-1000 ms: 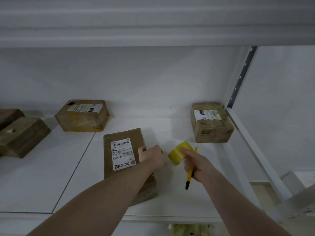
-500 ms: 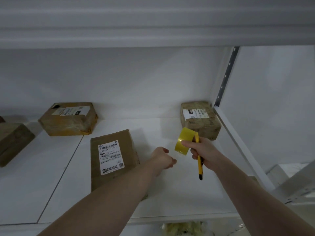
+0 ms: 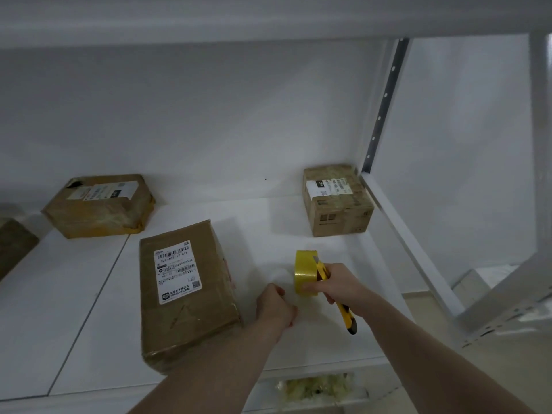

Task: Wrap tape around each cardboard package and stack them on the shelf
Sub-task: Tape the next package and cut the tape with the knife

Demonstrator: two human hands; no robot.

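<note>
On the white shelf board [image 3: 89, 339], the flat brown cardboard package with a white barcode label [image 3: 185, 291] lies face up near the front edge and serves as the landmark here. Just to its right, apart from it, the left hand [image 3: 276, 306] hovers with its fingers curled in and nothing visible between them. Further right of the package, the right hand [image 3: 337, 286] grasps both the yellow roll of packing tape [image 3: 304, 271] and a yellow-and-black utility knife [image 3: 343, 303], the roll held upright above the board. Behind the package to its left sits a glossy brown box with a torn label [image 3: 98, 206]; far behind it to the right, against the grey perforated upright [image 3: 382, 106], stands a small cube-shaped cardboard box [image 3: 336, 201]. Those two look taped and shelved already. The landmark package shows a sheen of tape at its near end, but whether its wrapping is finished cannot be told; no boxes are stacked on one another yet.
</note>
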